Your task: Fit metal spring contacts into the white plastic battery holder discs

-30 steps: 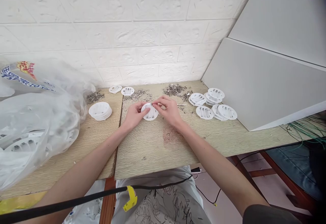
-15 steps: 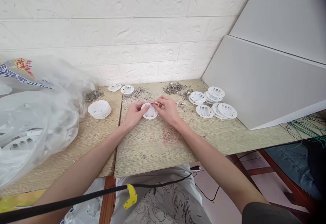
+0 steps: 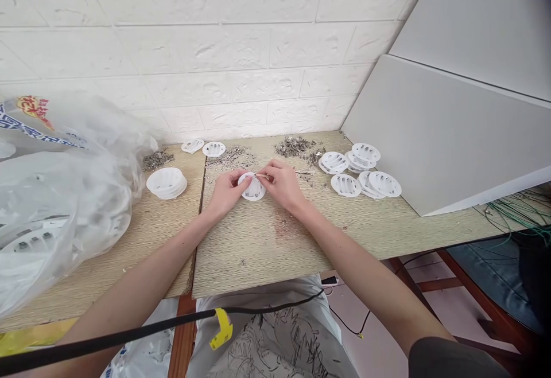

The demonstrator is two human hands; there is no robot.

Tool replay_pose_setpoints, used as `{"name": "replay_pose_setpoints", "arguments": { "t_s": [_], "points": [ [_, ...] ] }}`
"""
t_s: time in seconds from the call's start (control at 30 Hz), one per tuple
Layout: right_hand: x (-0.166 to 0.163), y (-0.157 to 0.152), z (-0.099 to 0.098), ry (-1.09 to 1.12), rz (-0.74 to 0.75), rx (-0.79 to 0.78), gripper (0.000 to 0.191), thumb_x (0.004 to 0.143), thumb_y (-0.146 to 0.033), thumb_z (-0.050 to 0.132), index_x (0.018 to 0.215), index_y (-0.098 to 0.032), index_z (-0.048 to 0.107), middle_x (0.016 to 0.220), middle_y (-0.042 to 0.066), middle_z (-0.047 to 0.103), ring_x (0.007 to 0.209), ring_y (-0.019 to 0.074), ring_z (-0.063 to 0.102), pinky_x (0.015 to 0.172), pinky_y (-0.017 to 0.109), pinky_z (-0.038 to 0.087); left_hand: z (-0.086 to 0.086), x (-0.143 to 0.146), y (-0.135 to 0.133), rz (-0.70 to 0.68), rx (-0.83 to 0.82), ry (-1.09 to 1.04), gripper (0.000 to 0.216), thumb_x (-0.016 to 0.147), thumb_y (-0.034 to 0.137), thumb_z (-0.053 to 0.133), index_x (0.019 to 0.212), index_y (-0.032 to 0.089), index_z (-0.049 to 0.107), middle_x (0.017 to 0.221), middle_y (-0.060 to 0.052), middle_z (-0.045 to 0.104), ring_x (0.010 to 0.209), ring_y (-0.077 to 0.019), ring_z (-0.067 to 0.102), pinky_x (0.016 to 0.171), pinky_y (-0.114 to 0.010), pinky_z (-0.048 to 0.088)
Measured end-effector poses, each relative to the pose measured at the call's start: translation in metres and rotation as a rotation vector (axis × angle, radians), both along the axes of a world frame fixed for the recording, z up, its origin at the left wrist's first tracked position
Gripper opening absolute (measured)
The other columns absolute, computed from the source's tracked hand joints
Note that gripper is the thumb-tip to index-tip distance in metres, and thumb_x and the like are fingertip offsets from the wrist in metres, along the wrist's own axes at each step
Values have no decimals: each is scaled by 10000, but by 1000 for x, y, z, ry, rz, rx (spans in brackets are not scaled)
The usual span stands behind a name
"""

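A round white plastic disc (image 3: 253, 189) with slots lies on the wooden table (image 3: 258, 240) between my two hands. My left hand (image 3: 225, 193) is closed on the disc's left edge and holds it down. My right hand (image 3: 283, 184) is pinched at the disc's top right edge, its fingertips pressed on a small metal piece that is too small to make out clearly.
A stack of white discs (image 3: 166, 182) sits left of my hands, two single discs (image 3: 204, 147) lie by the wall, and several discs (image 3: 360, 170) lie at the right. Heaps of small metal bits (image 3: 295, 147) lie along the back. A large plastic bag (image 3: 55, 194) fills the left; a grey panel (image 3: 447, 131) stands at the right.
The hands and the disc stay in place; only the view has shifted slightly, and my right fingers have moved a little along the disc's upper edge.
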State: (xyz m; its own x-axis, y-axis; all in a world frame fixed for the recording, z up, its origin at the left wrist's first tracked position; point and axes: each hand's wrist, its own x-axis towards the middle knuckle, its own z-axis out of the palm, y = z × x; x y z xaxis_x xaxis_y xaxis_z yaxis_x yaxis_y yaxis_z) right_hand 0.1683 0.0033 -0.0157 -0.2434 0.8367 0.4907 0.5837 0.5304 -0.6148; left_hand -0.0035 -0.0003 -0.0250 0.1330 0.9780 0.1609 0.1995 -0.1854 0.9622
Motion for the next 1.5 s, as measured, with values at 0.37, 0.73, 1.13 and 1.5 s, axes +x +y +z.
{"name": "replay_pose_setpoints", "arguments": {
  "t_s": [0.37, 0.73, 1.13, 1.5],
  "points": [
    [3, -1, 2, -198, 19, 16, 152, 892, -112, 580, 795, -152, 690, 828, 59, 589, 722, 160, 520, 660, 284, 364, 0, -1, 0, -12, 62, 102, 305, 783, 447, 661, 884, 170, 738, 840, -60, 733, 756, -215, 647, 700, -339, 509],
    [3, -1, 8, -8, 4, -95, 197, 825, -147, 658, 647, -167, 576, 746, 14, 553, 646, 128, 502, 641, 272, 378, 1, 1, -1, -18, 23, 35, 336, 775, 489, 678, 871, 171, 732, 807, -49, 727, 735, -198, 640, 666, -314, 487],
    [2, -1, 9, -48, 22, -168, 119, 815, -92, 622, 733, -155, 562, 799, 12, 550, 703, 129, 516, 669, 262, 378, 1, 1, -1, -38, 17, 78, 364, 786, 497, 668, 898, 157, 732, 832, -55, 710, 740, -186, 600, 679, -308, 448],
    [-1, -3, 8, -45, 47, -154, 89, 866, -124, 606, 781, -144, 625, 845, 43, 593, 745, 146, 544, 687, 263, 394, 3, 1, -2, -43, -26, 21, 389, 725, 512, 730, 870, 152, 705, 793, -44, 689, 720, -177, 597, 670, -302, 446]
  ]
}}
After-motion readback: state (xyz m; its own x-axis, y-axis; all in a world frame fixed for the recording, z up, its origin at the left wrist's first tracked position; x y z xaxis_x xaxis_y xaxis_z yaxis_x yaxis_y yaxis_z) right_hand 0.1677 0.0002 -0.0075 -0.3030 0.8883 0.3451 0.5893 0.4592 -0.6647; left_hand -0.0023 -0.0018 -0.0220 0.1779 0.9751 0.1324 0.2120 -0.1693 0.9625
